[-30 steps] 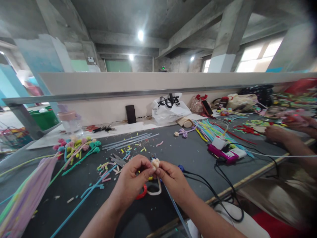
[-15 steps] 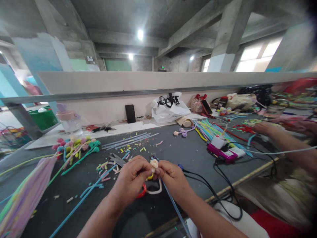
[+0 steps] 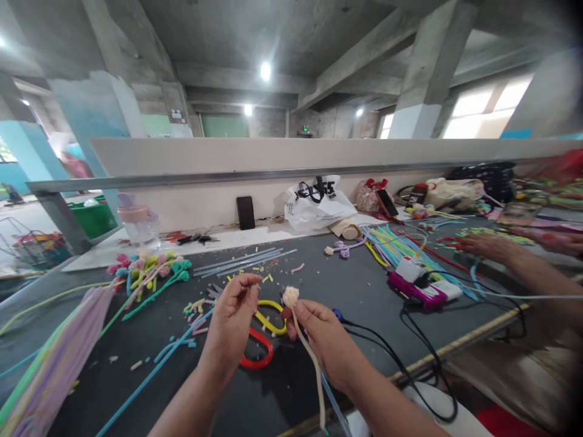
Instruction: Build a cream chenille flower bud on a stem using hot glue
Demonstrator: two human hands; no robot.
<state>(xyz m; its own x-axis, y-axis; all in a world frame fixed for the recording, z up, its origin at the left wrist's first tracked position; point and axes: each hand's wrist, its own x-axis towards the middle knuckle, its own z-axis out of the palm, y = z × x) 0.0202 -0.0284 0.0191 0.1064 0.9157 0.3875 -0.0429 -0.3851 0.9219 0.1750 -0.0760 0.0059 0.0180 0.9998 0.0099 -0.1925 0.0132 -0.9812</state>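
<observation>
My right hand (image 3: 321, 331) is closed on the stem of a cream fuzzy pipe-cleaner flower (image 3: 290, 296). Its round bunched head stands above my fingertips, and the long stem hangs down toward the table's front edge. To the left of the flower, and apart from it, my left hand (image 3: 237, 315) has its fingers loosely curled, with the thumb close to the index finger; I see nothing held there. Scissors (image 3: 259, 365) with one red and one yellow handle loop lie on the table below, their blades partly behind my left hand.
Cut pipe-cleaner bits (image 3: 198, 306) are strewn left of centre. Finished fuzzy flowers (image 3: 150, 267) and a pastel bundle of stems (image 3: 79, 328) lie at left. A purple power strip (image 3: 416, 291) with black cables sits at right, near a co-worker's hand (image 3: 485, 246).
My left hand has come away from the flower to the left. The flower stays in my right hand, its stem now hanging straighter. The scissors' handles show more fully, and the view has shifted slightly.
</observation>
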